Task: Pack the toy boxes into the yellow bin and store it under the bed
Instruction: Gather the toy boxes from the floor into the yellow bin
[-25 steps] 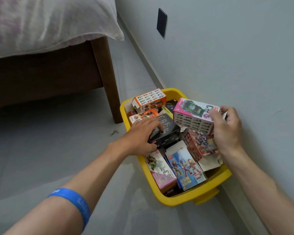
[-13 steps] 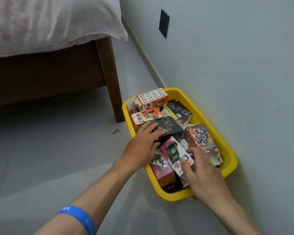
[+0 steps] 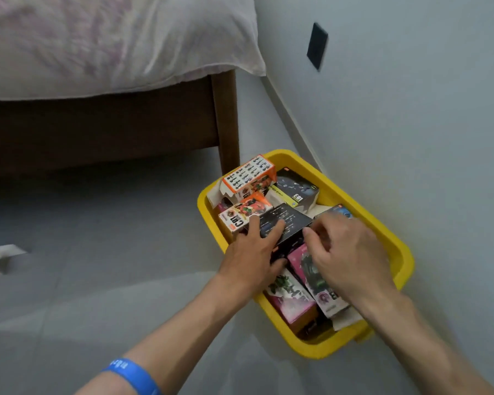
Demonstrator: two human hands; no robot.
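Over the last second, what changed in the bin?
The right hand lowered the pink box from above the yellow bin into it, let go, then moved toward the black box. The left hand stayed pressing on the black box; the bin stayed put.

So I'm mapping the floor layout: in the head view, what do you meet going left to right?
White scrap on the floor → wooden bed leg → yellow bin → black wall plate.
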